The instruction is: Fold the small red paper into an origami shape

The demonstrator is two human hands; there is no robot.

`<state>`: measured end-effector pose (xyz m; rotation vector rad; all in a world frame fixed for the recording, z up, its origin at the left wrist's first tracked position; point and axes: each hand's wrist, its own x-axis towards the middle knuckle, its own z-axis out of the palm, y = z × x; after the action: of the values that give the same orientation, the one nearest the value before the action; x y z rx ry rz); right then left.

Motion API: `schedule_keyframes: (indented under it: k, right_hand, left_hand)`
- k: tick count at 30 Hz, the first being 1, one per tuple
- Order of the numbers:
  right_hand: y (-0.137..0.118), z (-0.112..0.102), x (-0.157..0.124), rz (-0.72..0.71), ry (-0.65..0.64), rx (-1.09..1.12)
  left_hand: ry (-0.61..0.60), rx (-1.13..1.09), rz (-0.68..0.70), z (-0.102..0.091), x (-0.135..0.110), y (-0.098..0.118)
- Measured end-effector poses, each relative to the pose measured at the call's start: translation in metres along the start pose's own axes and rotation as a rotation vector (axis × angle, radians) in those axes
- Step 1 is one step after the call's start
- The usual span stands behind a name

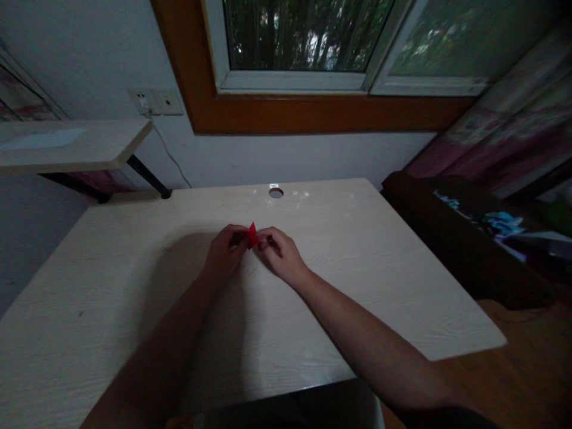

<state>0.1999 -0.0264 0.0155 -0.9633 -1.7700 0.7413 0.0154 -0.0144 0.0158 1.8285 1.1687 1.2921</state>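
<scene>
A small red piece of folded paper with pointed corners is between my two hands, over the middle of the pale wooden desk. My left hand pinches its left side between thumb and fingers. On the other side, my right hand has its fingertips closed at the right edge of the red paper. Parts of the paper are covered by the fingertips, and its fine folds are too small to make out.
A raised shelf on black legs stands at the desk's back left, with a white cable behind it. A round hole lies near the back edge. To the right is a dark piece of furniture with blue items on it.
</scene>
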Motion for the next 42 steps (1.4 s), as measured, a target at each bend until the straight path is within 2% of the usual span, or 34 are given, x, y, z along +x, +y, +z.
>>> schedule_keyframes:
  k: [14, 25, 33, 42]
  right_hand:
    - [0.005, 0.001, 0.000, -0.003, 0.003, 0.018]
    - [0.006, 0.001, 0.002, 0.022, -0.009, 0.077]
    - [0.009, 0.004, 0.003, 0.109, 0.009, 0.204]
    - [0.013, 0.005, 0.003, 0.171, 0.072, 0.199]
  left_hand:
    - [-0.031, -0.044, -0.097, -0.001, 0.000, -0.009]
    - [-0.021, -0.118, -0.089, -0.002, 0.000, -0.010]
    - [-0.033, -0.212, -0.144, -0.002, 0.000, -0.012]
    - [-0.107, -0.306, -0.094, -0.001, -0.002, -0.004]
